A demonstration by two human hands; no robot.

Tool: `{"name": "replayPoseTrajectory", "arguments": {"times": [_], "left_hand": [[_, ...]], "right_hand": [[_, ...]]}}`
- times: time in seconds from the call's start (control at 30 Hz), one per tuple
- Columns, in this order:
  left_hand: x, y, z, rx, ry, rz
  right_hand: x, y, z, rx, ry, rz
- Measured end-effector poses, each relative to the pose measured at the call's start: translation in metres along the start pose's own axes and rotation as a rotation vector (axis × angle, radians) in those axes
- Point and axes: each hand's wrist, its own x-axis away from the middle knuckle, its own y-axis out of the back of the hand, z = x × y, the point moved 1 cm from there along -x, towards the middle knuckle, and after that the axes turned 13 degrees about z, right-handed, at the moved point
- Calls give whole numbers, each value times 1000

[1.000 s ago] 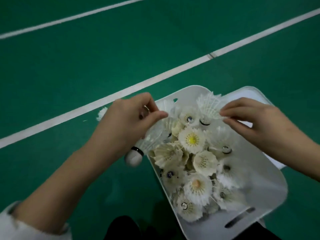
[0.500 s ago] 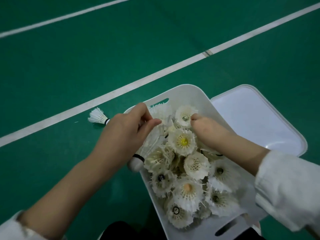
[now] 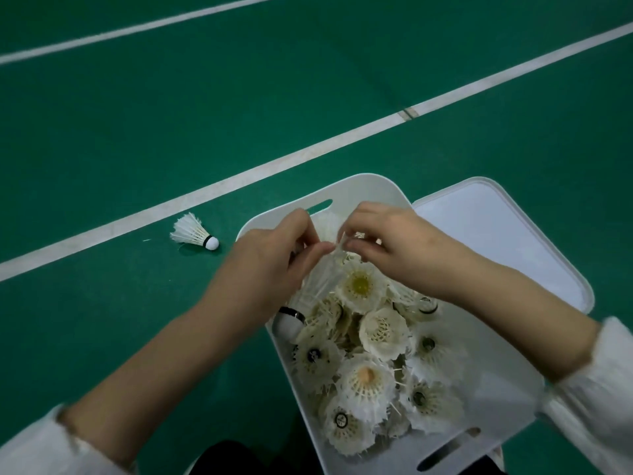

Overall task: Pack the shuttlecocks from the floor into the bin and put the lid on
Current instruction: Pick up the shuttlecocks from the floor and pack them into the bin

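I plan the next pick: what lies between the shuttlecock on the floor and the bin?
In the head view, only bare green floor lies between the shuttlecock and the bin.

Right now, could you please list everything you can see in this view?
Bin: one, white, on the floor at lower centre, slot handles at both ends.
Lid: one, white, flat on the floor at the bin's right.
Packed shuttlecocks: about ten visible, exact count unclear, white to cream, in the bin with skirts up.
Held shuttlecock: one, white with a black-banded cork, over the bin's left rim.
Loose shuttlecock: one, white, on the floor left of the bin.
Court floor: green, all around.
Court lines: two, white, running diagonally.
Sleeves: two, white, bottom corners.
Left hand: grips the held shuttlecock's skirt.
Right hand: pinches its feather tips.
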Motion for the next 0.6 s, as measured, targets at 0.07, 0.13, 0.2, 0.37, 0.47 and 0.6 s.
{"name": "replayPoseTrajectory", "arguments": {"times": [0.07,0.13,0.2,0.37,0.47,0.6], "left_hand": [[-1,0,0,41,13,14],[1,2,-1,118,35,18],[7,8,1,205,43,-26],[23,21,17,282,-1,-108],[23,17,30,132,-2,-133],[23,12,38,-34,-36,-122]], "right_hand": [[-5,-1,-6,-46,-16,-29],[-3,5,-16,-26,-48,-157],[2,12,-31,30,-131,-315],[2,-1,-51,223,-159,-420],[-13,-21,-59,348,-166,-307],[-30,-39,-68,482,-215,-61]]}}
